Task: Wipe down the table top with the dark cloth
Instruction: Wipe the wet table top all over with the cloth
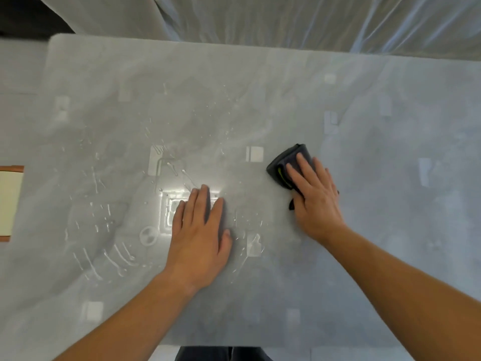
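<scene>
A grey marble-look table top fills the view. Water streaks and droplets lie across its left and middle part. The folded dark cloth, with a yellow-green edge, lies right of centre. My right hand presses flat on the cloth with straight fingers, covering its near half. My left hand rests flat on the wet table, fingers together, left of the cloth and apart from it.
Pale sheeting or curtain hangs beyond the table's far edge. A brown-framed cream object shows at the left, past the table's side. The near table edge runs along the bottom, with dark clothing below it.
</scene>
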Demonstrator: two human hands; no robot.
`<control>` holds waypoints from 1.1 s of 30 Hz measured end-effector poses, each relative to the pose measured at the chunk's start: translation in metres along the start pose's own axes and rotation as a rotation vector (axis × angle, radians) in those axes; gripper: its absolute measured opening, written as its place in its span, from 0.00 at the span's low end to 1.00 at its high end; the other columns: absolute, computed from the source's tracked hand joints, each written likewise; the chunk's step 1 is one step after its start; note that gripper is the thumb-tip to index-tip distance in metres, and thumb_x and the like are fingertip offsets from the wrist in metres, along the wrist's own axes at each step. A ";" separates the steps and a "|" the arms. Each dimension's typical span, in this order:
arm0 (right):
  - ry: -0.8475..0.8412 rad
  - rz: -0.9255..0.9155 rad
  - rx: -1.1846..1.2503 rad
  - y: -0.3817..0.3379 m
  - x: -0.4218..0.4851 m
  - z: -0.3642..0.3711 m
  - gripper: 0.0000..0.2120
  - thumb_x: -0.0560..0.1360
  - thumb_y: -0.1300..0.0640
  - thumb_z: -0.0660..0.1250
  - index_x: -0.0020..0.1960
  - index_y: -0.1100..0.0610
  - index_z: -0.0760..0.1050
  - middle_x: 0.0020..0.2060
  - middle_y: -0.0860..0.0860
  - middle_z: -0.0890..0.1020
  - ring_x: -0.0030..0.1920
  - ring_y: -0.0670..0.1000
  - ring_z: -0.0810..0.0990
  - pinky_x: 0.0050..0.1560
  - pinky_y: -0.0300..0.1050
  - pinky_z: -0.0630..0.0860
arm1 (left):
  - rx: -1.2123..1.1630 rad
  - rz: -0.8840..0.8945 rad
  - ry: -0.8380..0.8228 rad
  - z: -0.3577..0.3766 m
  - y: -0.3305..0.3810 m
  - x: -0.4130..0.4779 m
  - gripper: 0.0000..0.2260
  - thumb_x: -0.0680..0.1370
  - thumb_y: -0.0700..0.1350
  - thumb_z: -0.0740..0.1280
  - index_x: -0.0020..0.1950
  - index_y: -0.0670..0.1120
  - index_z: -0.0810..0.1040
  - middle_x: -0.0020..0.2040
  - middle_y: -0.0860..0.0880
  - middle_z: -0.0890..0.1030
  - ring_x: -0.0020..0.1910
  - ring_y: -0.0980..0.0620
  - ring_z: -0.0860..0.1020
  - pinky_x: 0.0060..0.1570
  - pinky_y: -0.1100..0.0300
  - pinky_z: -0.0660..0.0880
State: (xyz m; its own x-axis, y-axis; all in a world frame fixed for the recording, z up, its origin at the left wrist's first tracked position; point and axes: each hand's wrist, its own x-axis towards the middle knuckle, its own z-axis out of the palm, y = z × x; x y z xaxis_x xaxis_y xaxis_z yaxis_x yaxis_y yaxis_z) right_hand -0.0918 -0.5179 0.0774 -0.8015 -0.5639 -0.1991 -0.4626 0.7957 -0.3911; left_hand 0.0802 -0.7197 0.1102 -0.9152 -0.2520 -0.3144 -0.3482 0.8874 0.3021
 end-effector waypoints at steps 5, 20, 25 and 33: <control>0.017 -0.035 -0.033 -0.040 -0.058 0.028 0.29 0.80 0.59 0.58 0.80 0.48 0.58 0.81 0.48 0.52 0.80 0.58 0.45 0.79 0.57 0.43 | 0.022 -0.028 -0.037 0.011 -0.003 -0.037 0.29 0.82 0.59 0.49 0.80 0.48 0.58 0.82 0.42 0.48 0.81 0.45 0.42 0.76 0.52 0.34; 0.014 -0.083 -0.085 -0.047 -0.128 0.051 0.32 0.78 0.61 0.60 0.80 0.49 0.58 0.81 0.49 0.52 0.80 0.59 0.46 0.79 0.60 0.47 | -0.031 -0.058 -0.101 0.024 -0.005 -0.045 0.31 0.81 0.62 0.48 0.81 0.50 0.52 0.82 0.44 0.40 0.80 0.46 0.37 0.77 0.48 0.38; -0.044 -0.201 -0.108 -0.022 -0.134 0.048 0.31 0.77 0.61 0.62 0.78 0.48 0.61 0.80 0.49 0.56 0.80 0.59 0.50 0.78 0.60 0.50 | -0.081 0.025 -0.040 0.024 -0.021 -0.065 0.27 0.83 0.56 0.53 0.80 0.47 0.57 0.82 0.43 0.44 0.81 0.45 0.41 0.78 0.48 0.43; 0.117 0.173 0.027 -0.075 -0.163 0.070 0.30 0.78 0.61 0.59 0.79 0.49 0.60 0.81 0.50 0.55 0.80 0.60 0.48 0.78 0.61 0.47 | 0.012 0.071 -0.051 0.039 -0.052 -0.115 0.27 0.81 0.55 0.53 0.78 0.44 0.61 0.81 0.39 0.51 0.80 0.41 0.48 0.78 0.45 0.48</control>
State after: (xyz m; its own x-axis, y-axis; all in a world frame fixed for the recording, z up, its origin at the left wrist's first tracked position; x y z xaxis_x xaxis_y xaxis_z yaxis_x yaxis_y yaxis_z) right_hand 0.1000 -0.5011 0.0758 -0.9073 -0.3887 -0.1601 -0.3054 0.8711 -0.3846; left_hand 0.2116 -0.7213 0.0955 -0.9259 -0.1689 -0.3380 -0.2803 0.9069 0.3147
